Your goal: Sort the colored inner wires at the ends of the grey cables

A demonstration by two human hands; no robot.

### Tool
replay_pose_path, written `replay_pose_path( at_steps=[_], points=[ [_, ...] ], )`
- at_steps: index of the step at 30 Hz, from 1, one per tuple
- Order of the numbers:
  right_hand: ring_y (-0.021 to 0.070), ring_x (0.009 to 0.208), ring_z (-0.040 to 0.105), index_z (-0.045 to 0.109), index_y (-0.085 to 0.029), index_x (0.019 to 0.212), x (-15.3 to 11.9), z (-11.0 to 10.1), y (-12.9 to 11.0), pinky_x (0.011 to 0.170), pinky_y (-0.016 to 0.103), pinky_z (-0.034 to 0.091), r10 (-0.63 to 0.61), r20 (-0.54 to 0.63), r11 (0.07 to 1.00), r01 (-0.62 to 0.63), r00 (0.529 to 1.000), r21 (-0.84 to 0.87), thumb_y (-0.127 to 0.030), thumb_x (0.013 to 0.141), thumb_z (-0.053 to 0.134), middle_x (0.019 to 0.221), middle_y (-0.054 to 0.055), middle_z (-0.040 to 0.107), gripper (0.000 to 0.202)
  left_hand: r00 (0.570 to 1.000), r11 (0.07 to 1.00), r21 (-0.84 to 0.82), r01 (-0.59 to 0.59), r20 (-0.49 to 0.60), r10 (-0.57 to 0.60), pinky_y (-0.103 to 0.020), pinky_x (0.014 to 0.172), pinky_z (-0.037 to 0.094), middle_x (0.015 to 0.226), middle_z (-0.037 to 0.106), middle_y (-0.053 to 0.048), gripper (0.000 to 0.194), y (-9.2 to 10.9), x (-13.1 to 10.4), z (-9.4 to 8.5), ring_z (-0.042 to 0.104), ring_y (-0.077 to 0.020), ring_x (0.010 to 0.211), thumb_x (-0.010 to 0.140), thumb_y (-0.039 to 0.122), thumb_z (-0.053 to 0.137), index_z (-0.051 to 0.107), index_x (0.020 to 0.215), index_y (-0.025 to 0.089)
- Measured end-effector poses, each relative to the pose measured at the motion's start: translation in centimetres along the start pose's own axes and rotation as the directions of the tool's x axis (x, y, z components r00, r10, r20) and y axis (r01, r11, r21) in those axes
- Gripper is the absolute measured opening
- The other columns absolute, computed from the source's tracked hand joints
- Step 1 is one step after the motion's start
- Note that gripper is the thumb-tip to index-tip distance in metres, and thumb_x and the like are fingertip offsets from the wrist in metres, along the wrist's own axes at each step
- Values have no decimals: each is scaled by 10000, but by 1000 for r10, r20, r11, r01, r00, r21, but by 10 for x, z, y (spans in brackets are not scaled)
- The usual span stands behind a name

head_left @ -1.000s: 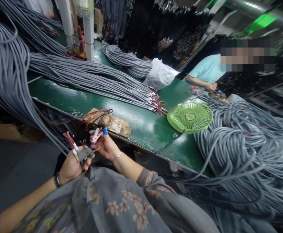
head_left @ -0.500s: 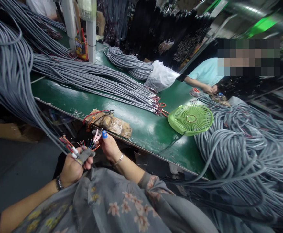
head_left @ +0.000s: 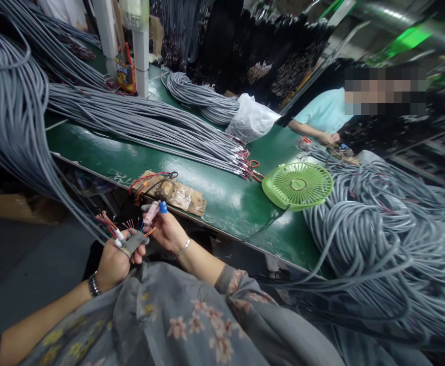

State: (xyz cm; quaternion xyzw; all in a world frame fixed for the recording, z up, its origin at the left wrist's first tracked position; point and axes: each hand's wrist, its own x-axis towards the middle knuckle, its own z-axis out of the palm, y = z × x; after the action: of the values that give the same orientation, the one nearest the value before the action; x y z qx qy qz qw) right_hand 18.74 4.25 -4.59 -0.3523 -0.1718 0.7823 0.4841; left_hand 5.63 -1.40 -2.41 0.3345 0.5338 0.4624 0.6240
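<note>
My left hand (head_left: pixel 116 263) is closed around the ends of several grey cables (head_left: pixel 88 218), whose white collars and thin coloured wires stick out above the fist. A grey wrapped piece (head_left: pixel 134 245) lies across its fingers; I cannot tell whether it covers the thumb. More coloured wires (head_left: pixel 130 225) fan out behind that piece. In my right hand (head_left: pixel 171 233), a small pink clip (head_left: pixel 151 212), shaped like a clothes peg, is pinched close to these wires. Blue tape (head_left: pixel 163 207) wraps one fingertip of this hand.
Beyond my hands, a taped brown block (head_left: pixel 178 194) sits at the edge of the green table (head_left: pixel 222 195). Grey cable bundles (head_left: pixel 149 127) stretch across it. A green fan (head_left: pixel 297 185) stands beside a large cable heap (head_left: pixel 390 244). Across the table, another person (head_left: pixel 321 114) handles wires.
The pink clip has turned in my right hand and shows its broad side, slightly nearer the wires. My left hand keeps its hold on the cables. The view has shifted slightly.
</note>
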Motion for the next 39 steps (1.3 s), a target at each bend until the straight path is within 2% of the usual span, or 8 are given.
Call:
replay_pose_path(
  at_steps=[3,5,9,15,20,30,36,39],
  points=[
    [139,654,580,668,-167,823,-6,-8,-2,623,274,519,67,108,994,-57,992,-96,-730,821,640,765,35,678,564,999,999,35,-25,21,25,-197,383,365,456,640,16,272,-1,-2,-5,493,-89,358,602,404,819,660,612,183],
    [129,637,577,667,-167,793,-13,-14,-2,609,264,513,95,168,981,-64,981,-183,-751,707,734,746,22,675,593,998,995,84,-48,44,45,-204,396,377,473,654,14,249,-3,-3,-11,509,-98,374,648,393,810,671,628,188],
    [105,584,547,667,-165,750,-26,-17,1,603,263,480,79,183,952,-20,980,-306,-571,488,947,686,-13,655,558,994,979,185,-85,89,70,-220,419,401,486,670,3,233,-10,-3,-20,537,-118,396,708,390,776,684,622,194],
    [89,569,534,663,-163,695,-30,-11,6,617,258,439,-25,122,938,65,992,-340,-474,509,953,634,-32,629,464,986,961,262,-86,162,44,-226,414,397,459,644,-2,196,-2,-1,-14,524,-127,392,655,350,748,664,562,200],
    [98,595,556,672,-159,669,-29,-11,5,637,258,459,8,151,914,54,989,-403,-474,487,951,631,-34,638,458,967,945,322,-59,252,-26,-238,425,416,422,614,-9,146,9,-1,-10,512,-133,391,577,293,726,647,489,207],
    [102,585,544,697,-153,674,-28,-11,5,640,274,448,-42,135,906,95,990,-413,-491,536,931,637,-12,646,434,982,967,254,-39,189,-10,-232,405,423,455,647,-21,291,5,-1,-12,537,-130,378,636,452,773,663,547,198],
    [101,569,523,684,-166,696,-25,-17,8,608,269,431,-38,129,910,88,991,-405,-485,542,936,635,-21,635,435,988,974,222,-49,154,15,-230,416,398,479,675,-18,283,-1,-1,-18,559,-133,398,677,420,780,676,547,190],
    [111,578,545,675,-163,741,-20,-24,5,601,267,453,0,105,954,32,995,-299,-545,611,893,645,-12,641,458,992,990,140,-11,128,-7,-236,404,379,478,675,-12,259,1,-2,-17,529,-126,383,661,408,803,692,596,183]
  ],
)
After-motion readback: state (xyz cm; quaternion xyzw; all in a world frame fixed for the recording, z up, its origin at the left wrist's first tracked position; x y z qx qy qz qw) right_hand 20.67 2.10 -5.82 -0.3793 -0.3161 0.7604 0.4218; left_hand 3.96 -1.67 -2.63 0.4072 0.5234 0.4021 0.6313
